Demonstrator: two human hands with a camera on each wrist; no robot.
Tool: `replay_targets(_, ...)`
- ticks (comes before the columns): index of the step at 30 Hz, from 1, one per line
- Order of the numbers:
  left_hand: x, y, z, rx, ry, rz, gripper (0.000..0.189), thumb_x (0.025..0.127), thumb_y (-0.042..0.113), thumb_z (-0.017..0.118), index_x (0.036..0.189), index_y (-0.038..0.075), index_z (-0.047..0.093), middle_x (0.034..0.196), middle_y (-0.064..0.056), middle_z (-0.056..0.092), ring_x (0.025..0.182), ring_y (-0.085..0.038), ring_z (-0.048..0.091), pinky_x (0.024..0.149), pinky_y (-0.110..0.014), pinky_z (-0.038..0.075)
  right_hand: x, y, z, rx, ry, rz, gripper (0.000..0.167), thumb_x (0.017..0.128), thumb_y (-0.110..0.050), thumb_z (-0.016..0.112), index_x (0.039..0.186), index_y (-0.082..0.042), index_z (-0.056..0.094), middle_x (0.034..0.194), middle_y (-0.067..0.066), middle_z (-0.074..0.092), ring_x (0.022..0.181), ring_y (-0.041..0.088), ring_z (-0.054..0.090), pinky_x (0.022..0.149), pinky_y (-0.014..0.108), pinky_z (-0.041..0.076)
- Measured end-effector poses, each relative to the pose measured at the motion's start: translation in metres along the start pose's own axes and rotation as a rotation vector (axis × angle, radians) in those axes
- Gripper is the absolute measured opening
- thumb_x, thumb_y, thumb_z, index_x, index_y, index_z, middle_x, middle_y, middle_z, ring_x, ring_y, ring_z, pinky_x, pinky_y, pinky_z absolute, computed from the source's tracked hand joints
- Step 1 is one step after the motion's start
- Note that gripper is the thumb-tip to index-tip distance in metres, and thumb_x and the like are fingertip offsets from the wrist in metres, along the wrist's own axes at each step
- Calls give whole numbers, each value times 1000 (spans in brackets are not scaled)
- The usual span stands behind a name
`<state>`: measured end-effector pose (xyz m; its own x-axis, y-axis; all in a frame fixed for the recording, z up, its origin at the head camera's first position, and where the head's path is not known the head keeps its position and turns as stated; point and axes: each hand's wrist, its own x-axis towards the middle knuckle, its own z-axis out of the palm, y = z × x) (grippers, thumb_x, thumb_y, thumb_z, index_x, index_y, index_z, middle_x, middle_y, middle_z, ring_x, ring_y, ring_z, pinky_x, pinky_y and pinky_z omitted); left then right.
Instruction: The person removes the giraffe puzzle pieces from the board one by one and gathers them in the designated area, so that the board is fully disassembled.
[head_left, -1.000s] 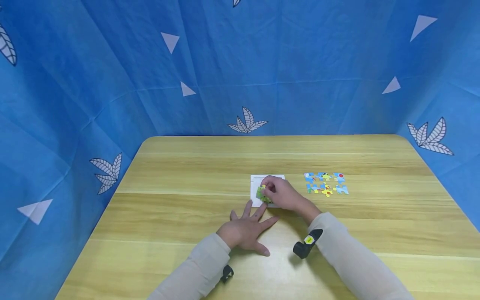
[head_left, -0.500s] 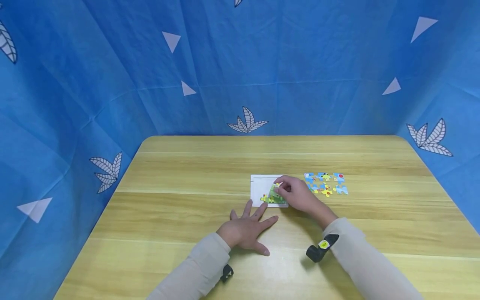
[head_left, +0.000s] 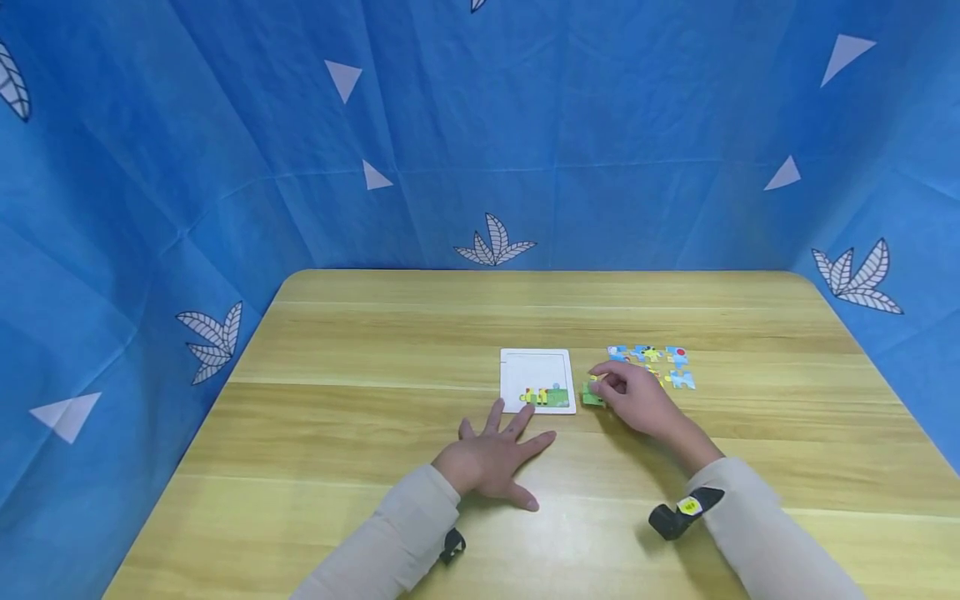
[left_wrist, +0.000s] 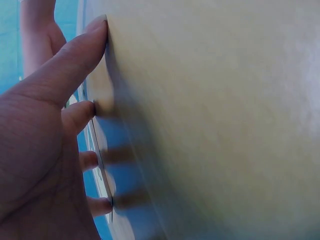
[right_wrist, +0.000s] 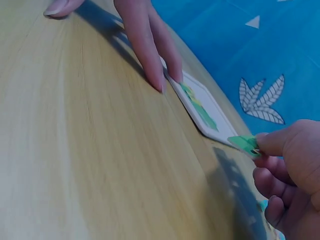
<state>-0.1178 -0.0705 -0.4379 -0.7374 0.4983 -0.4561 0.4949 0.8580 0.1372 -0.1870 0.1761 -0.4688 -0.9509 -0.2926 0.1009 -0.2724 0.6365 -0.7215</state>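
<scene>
In the head view my right hand (head_left: pixel 637 400) pinches a green jigsaw piece (head_left: pixel 592 395) just right of the white puzzle tray (head_left: pixel 517 375). The right wrist view shows that green piece (right_wrist: pixel 243 144) between thumb and fingers, above the tabletop. A few joined green and yellow pieces (head_left: pixel 557 397) lie along the tray's near side; the rest of its white floor is bare. My left hand (head_left: pixel 491 458) has its fingers spread, with fingertips at the tray's near edge. From the left wrist, the thumb and fingertips (left_wrist: pixel 89 160) meet the table surface.
Several loose blue and yellow jigsaw pieces (head_left: pixel 678 358) lie in rows right of the tray, partly hidden behind my right hand. The wooden table (head_left: pixel 375 358) ends at a blue patterned cloth (head_left: pixel 450 125) behind and at the sides.
My right hand has carried the green piece from above the tray rightward to beside it, uncovering the tray and hiding some loose pieces. The left hand has stayed put.
</scene>
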Motion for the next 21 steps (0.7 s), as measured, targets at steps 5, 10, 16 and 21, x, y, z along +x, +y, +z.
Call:
replay_targets(5, -1, 0, -1, -10, -9, 1, 93, 73, 69, 62, 148, 47, 13, 160, 3, -5, 144, -40, -3, 99, -72, 21, -10, 4, -6, -38, 38, 27, 21, 91, -13, 62, 108, -1, 66, 74, 2, 61, 63, 11, 49, 58, 24, 42)
replay_targets(10, -2, -1, -2, -21, -14, 4, 92, 73, 68, 62, 148, 47, 12, 160, 4, -5, 144, -39, -4, 100, -71, 20, -18, 8, -12, -36, 59, 72, 20, 91, -15, 61, 106, -1, 65, 74, 3, 63, 63, 10, 51, 59, 24, 42)
replay_targets(16, -2, 0, -2, -32, -12, 12, 92, 74, 67, 63, 148, 46, 13, 160, 3, -5, 144, -39, -4, 100, -72, 19, -29, 17, -17, -74, 106, 115, 18, 90, -14, 61, 101, 0, 64, 75, 4, 64, 65, 11, 55, 61, 25, 44)
replay_targets(21, -3, -1, -3, -33, -17, 7, 93, 73, 67, 63, 148, 46, 13, 160, 4, -6, 144, -39, -4, 100, -72, 19, -31, 21, -17, -125, 145, 130, 15, 88, -13, 62, 96, -1, 65, 78, 4, 66, 68, 12, 58, 65, 28, 47)
